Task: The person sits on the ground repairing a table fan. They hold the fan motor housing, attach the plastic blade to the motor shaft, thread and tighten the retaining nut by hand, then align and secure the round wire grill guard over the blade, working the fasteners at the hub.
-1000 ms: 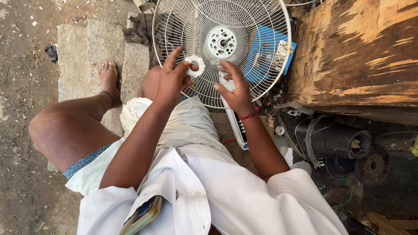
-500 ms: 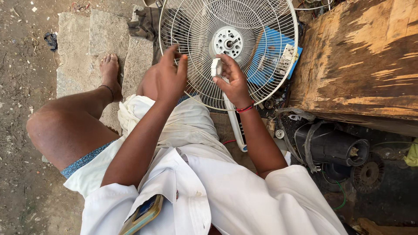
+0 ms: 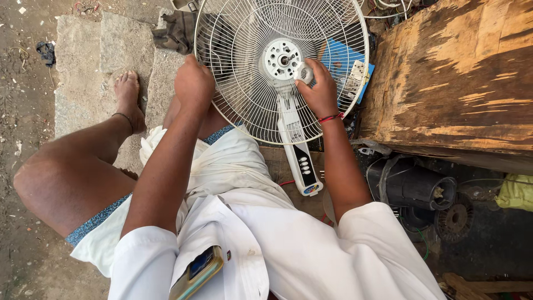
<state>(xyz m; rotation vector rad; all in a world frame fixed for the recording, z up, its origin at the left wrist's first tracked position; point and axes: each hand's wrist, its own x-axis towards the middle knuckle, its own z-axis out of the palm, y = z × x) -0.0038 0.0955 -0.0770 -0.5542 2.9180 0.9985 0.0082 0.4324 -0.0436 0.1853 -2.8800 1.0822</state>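
A: Where's the fan guard [image 3: 244,83]?
B: On the lap. Left hand [image 3: 193,83] clenched on its rim; right hand [image 3: 320,89] grasping the small white cap [image 3: 304,72] beside the hub [image 3: 281,58].
A: Brace the rim firmly; turn the cap squarely.

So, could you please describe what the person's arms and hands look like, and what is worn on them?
Both hands are bare, with no gloves. The left hand has no ring or band that shows. The right hand has a thin red thread band round the wrist. Both arms are bare up to short white sleeves of a shirt.
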